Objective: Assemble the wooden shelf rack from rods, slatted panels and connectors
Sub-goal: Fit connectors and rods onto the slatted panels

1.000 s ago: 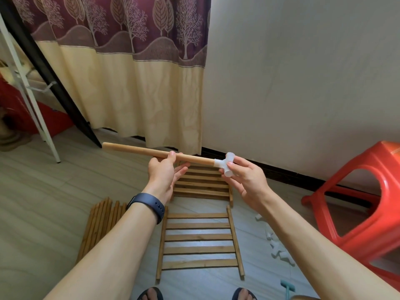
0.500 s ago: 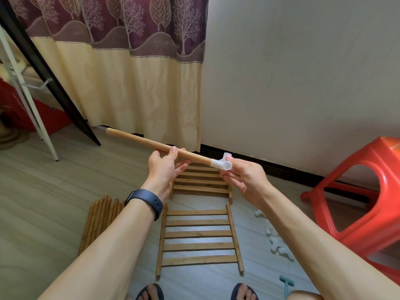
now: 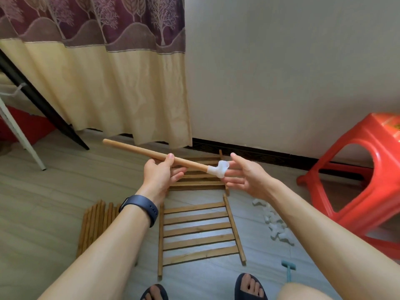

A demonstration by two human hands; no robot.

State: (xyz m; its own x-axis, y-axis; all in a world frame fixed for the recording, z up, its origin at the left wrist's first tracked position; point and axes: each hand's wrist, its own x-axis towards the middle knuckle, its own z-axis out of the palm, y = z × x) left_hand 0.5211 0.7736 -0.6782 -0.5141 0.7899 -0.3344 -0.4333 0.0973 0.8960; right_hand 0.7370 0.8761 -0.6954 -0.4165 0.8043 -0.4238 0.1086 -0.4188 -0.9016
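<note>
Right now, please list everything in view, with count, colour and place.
wooden rod: one, light brown, held above the floor
connector: one, white, fitted on one end of the rod
slatted panels: two, light brown, flat on the floor
loose rods: a bundle, brown, floor at the left
loose connectors: several, white, floor right of the panels
stool: one, red, at the right
curtain: one, purple and cream, back left
small tool: one, teal, floor at the bottom right
wristband: one, dark blue, left wrist
left hand: one, grips the rod
right hand: one, fingers straight, beside the connector
</note>
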